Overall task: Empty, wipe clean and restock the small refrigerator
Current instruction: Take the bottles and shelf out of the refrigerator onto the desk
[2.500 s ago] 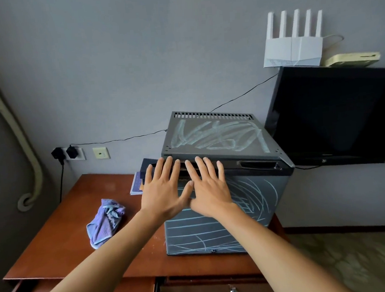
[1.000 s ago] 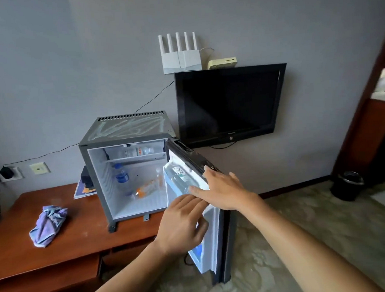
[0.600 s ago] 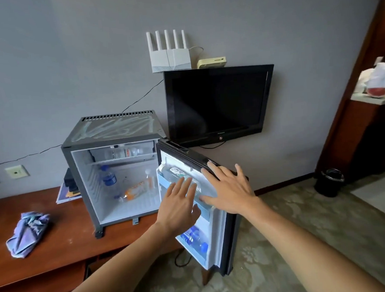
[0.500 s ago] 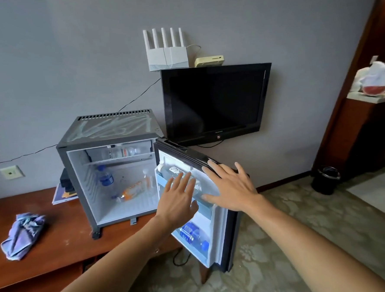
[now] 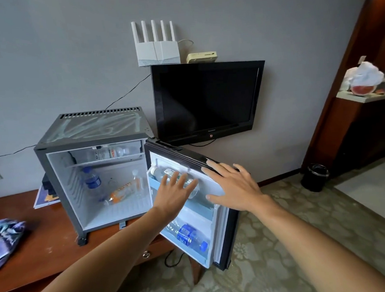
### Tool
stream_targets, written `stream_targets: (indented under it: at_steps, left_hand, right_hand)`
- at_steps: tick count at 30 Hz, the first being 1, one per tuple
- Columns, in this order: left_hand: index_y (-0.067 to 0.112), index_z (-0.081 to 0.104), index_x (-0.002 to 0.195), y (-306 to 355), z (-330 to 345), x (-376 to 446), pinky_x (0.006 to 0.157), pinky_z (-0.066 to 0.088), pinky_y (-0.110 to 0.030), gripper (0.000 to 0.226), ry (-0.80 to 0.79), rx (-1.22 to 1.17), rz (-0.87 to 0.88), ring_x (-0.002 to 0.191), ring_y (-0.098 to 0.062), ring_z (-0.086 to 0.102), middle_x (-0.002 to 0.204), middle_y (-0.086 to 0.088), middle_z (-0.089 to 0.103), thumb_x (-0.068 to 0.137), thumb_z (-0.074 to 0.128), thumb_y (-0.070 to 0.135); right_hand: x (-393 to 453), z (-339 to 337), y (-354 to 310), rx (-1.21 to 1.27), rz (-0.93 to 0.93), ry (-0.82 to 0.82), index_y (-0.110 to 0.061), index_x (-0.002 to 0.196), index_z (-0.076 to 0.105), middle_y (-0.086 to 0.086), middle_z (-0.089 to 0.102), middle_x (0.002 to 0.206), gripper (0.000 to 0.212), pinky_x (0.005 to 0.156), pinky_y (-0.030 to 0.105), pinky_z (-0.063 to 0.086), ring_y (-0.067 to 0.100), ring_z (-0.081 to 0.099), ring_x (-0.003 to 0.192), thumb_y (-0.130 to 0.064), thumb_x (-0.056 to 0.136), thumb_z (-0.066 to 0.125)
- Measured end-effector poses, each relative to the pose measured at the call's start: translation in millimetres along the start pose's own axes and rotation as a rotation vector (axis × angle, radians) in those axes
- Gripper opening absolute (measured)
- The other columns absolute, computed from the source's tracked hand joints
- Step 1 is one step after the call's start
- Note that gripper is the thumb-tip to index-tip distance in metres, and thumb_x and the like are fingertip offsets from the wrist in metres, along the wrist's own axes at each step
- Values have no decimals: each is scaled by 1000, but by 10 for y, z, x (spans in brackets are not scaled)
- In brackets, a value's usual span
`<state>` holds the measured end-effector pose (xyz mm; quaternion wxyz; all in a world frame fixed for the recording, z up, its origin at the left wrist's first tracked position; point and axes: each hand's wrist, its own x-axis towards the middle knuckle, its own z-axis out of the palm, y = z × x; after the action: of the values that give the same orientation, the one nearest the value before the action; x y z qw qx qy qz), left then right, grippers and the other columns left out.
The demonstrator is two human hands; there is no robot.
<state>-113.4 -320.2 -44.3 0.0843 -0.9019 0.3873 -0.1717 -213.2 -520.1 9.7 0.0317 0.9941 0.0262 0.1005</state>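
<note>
A small grey metal refrigerator (image 5: 91, 131), box-shaped with a slotted vent along the back of its smeared top, stands on a glossy reddish-brown wooden desk (image 5: 46, 240) against a matt grey wall (image 5: 58, 63). Its black-edged door (image 5: 188, 159) hangs wide open to the right, out past the desk edge, showing a smooth white plastic lining.

The left hand (image 5: 174, 192) reaches forward with fingers straight and spread, in front of a clear plastic bottle (image 5: 164, 174) lying in the pale-blue upper door shelf; whether the fingertips touch it cannot be told. It grips nothing. The right hand (image 5: 234, 186) lies flat and spread on the door's inner lining near its top edge, fingers straight, holding nothing.

In the lower door shelf lies a clear bottle with a blue label and cap (image 5: 190, 236). Inside, 1 clear bottle (image 5: 108, 152) lies on the thin upper shelf, a blue-labelled bottle (image 5: 92, 181) stands at the ribbed back wall, and an orange-labelled bottle (image 5: 120, 192) lies tilted on the floor of the cabinet.

A crumpled blue-purple cloth (image 5: 3, 238) sits at the desk's left end. A flat black television (image 5: 206, 99) hangs on the wall, with a white 5-antenna router (image 5: 156, 51) and a cream box (image 5: 202, 56) on top. The floor has pale green patterned carpet (image 5: 271, 242); a small black bin (image 5: 314, 176) stands by a dark wooden doorframe (image 5: 345, 73).
</note>
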Motion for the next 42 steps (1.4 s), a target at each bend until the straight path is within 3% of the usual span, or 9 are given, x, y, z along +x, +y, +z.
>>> stream_targets:
  at_steps: [6, 11, 15, 19, 24, 28, 34, 39, 42]
  left_hand:
    - [27, 38, 146, -67, -2, -33, 111, 42, -55, 92, 103, 61, 102, 127, -37, 56, 138, -12, 56, 72, 88, 12]
    - [24, 47, 140, -148, -225, -332, 101, 52, -46, 83, 292, -72, 120, 120, -31, 65, 135, -11, 64, 69, 91, 21]
    - [17, 51, 133, -243, -500, -721, 91, 58, -42, 83, 355, -126, 10, 115, -30, 68, 135, -12, 65, 62, 93, 20]
    - [11, 50, 127, -362, -639, -1130, 79, 61, -38, 84, 361, -231, -202, 102, -30, 73, 130, -12, 68, 55, 93, 21]
    - [22, 41, 132, -413, -619, -1699, 68, 58, -38, 82, 359, -385, -516, 94, -29, 72, 132, -4, 66, 67, 90, 22]
    - [30, 38, 132, -403, -585, -2180, 71, 52, -31, 83, 444, -525, -728, 98, -27, 68, 133, 1, 63, 69, 89, 17]
    - [26, 41, 126, -532, -344, -2728, 64, 55, -19, 79, 586, -582, -747, 109, -8, 61, 149, 16, 45, 67, 92, 13]
    - [12, 35, 120, -785, 76, -3102, 74, 60, -26, 63, 621, -435, -548, 126, -26, 60, 153, -12, 44, 80, 84, 14]
    - [22, 32, 133, -967, 230, -3280, 74, 58, -23, 75, 559, -583, -758, 120, -17, 61, 162, -1, 30, 80, 85, 23]
  right_hand:
    - [17, -21, 91, 16, 0, -19, -44, 160, 7, -20, -3, 169, 81, 125, 44, 6, 8, 9, 155, -67, 92, 45]
    - [52, -75, 145, 56, 4, -51, -46, 160, 10, -22, 0, 168, 76, 125, 43, 6, 7, 10, 155, -64, 95, 45]
    - [99, -105, 127, 71, 3, -80, -44, 160, 13, -20, 3, 169, 74, 126, 45, 6, 9, 10, 155, -65, 96, 44]
    - [194, -33, -152, -32, -77, 42, -37, 161, 16, -11, 3, 170, 72, 123, 56, -9, 23, -14, 156, -59, 99, 45]
    - [342, 198, -909, 247, -234, 275, -25, 150, 46, -1, 32, 164, 59, 124, 57, 9, 28, 12, 155, -41, 95, 62]
    - [404, 304, -1712, 956, -42, -94, -29, 145, 47, -5, 46, 153, 53, 114, 39, 36, 19, 43, 140, -40, 96, 63]
    - [684, 533, -2703, 1828, 283, -938, -30, 143, 43, 18, 59, 140, 70, 101, 57, 53, 39, 69, 112, -70, 88, 61]
    - [945, 555, -3372, 2050, 250, -1077, -7, 131, 58, 17, 73, 107, 64, 80, 44, 59, 31, 74, 94, -56, 90, 69]
    - [1042, 534, -3739, 1994, 218, -954, -11, 128, 61, 15, 74, 108, 53, 69, 39, 60, 28, 76, 91, -45, 89, 73]
